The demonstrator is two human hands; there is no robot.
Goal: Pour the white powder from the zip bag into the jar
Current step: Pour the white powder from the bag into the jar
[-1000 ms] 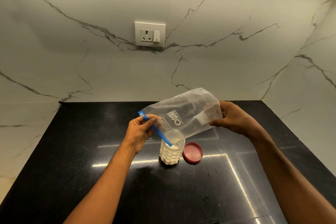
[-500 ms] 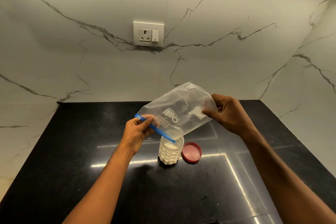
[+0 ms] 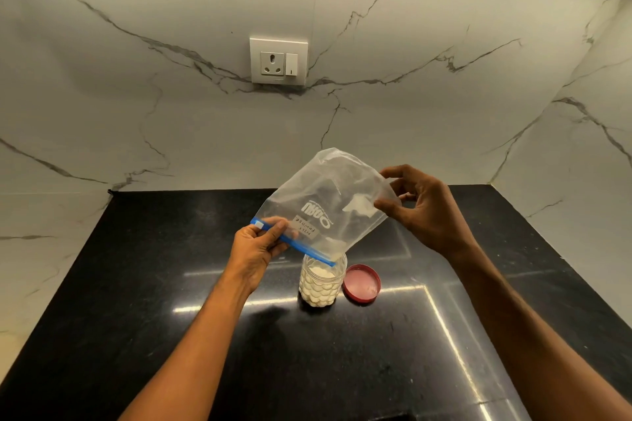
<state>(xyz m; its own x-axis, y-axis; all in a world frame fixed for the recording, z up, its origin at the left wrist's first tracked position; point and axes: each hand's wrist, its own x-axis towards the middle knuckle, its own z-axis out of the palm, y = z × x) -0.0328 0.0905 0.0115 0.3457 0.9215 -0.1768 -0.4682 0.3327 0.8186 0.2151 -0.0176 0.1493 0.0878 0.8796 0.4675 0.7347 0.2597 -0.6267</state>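
On the left, the blue zip edge of the zip bag (image 3: 325,205) was pinched by the left hand (image 3: 254,248), thumb on top and fingers curled beneath, with the zip end kept low. Compared with a second earlier, that hand was found almost where it had been, so the mouth of the bag was left resting right over the opening of the jar (image 3: 322,280). A handwritten label was seen near the zip, though its words could not be read with confidence.

In the middle, the bag had been tipped steeper than before: its closed bottom had been lifted higher above the black counter (image 3: 136,301), and the bag was held at a sharper slant down towards the jar. Only a small patch of white powder (image 3: 359,207) was seen clinging inside the upper part, and a little more lay near the zip corner over the jar. The jar was standing upright on the counter and looked largely filled with white powder, so the pour was judged nearly finished, with the last remnants being coaxed down.

Just beside the jar, the red lid (image 3: 361,283) was lying flat on the counter, off the jar.

On the right, the raised bottom corner of the bag was gripped by the right hand (image 3: 420,208) between thumb and fingertips.
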